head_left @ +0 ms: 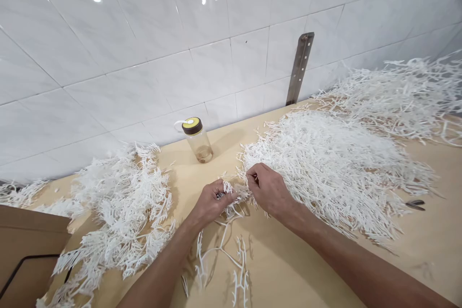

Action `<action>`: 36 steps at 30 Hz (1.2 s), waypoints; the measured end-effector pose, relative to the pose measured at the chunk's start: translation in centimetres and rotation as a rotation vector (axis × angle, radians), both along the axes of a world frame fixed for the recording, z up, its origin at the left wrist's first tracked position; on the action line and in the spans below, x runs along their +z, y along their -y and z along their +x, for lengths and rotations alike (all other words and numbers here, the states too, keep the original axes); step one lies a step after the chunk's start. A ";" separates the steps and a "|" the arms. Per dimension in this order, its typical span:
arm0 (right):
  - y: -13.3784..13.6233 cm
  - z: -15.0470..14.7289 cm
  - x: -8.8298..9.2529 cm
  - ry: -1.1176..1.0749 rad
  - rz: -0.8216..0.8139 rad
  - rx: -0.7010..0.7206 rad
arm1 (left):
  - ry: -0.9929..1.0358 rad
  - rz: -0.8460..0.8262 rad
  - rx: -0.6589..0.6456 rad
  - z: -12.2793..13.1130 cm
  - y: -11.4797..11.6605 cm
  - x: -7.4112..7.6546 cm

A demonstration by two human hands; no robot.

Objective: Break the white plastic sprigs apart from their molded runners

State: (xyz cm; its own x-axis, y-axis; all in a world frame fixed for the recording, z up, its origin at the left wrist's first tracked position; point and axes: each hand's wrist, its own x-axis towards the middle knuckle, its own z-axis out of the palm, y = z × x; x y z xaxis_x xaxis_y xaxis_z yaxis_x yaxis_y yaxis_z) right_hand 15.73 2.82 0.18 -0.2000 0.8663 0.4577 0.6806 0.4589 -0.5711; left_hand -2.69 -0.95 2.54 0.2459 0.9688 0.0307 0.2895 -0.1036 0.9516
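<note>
My left hand (212, 202) is closed in a pinch on a white branching plastic sprig (227, 186), whose fine tips stick out past the thumb and fingers. Just to its right, my right hand (269, 190) has thumb and fingers pressed together at the edge of a large heap of small white sprigs (325, 163). Whatever lies between its fingertips is too small or hidden to name. Below the hands, a bare white branched stem (221, 249) lies on the wooden table (288, 260), its upper end partly covered by the left hand.
Another pile of white sprigs (122, 207) lies at left, beside a cardboard box (29, 240). A clear bottle (200, 144) with a yellow and dark lid stands near the tiled wall (173, 77). More white branches (404, 91) fill the back right. A small dark object (415, 205) lies right.
</note>
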 end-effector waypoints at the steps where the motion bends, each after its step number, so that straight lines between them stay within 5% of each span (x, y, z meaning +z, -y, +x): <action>1: -0.1 0.3 0.2 -0.007 0.019 0.012 | 0.004 -0.010 0.010 -0.1 -0.1 -0.1; 5: 0.3 0.8 1.2 -0.046 0.044 0.100 | 0.031 -0.058 0.040 -0.7 -0.3 -0.4; 11: 1.0 0.4 1.1 0.068 -0.073 0.468 | 0.145 -0.143 0.014 -1.6 -0.5 -1.1; 16: 0.5 0.6 0.7 0.214 -0.094 0.331 | 0.279 -0.185 0.121 -1.7 -0.7 -1.1; 22: 0.3 1.1 1.8 -0.060 -0.184 0.256 | 0.330 -0.247 0.144 -1.9 -0.9 -1.0; 30: 2.2 0.5 1.4 0.078 -0.266 0.679 | 0.515 -0.178 0.264 -1.9 -1.3 -1.0; 36: 2.7 0.3 1.5 0.135 -0.298 0.729 | 0.515 -0.336 0.210 -1.5 -0.9 -1.1</action>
State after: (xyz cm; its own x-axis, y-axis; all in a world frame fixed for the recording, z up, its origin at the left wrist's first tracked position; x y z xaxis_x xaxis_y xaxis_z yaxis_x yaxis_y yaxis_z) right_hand 16.00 0.15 1.69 -0.8001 0.5784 0.1592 0.3400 0.6558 -0.6740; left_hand -4.22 -0.09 1.40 0.0845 0.9720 -0.2194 -0.2308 0.2333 0.9446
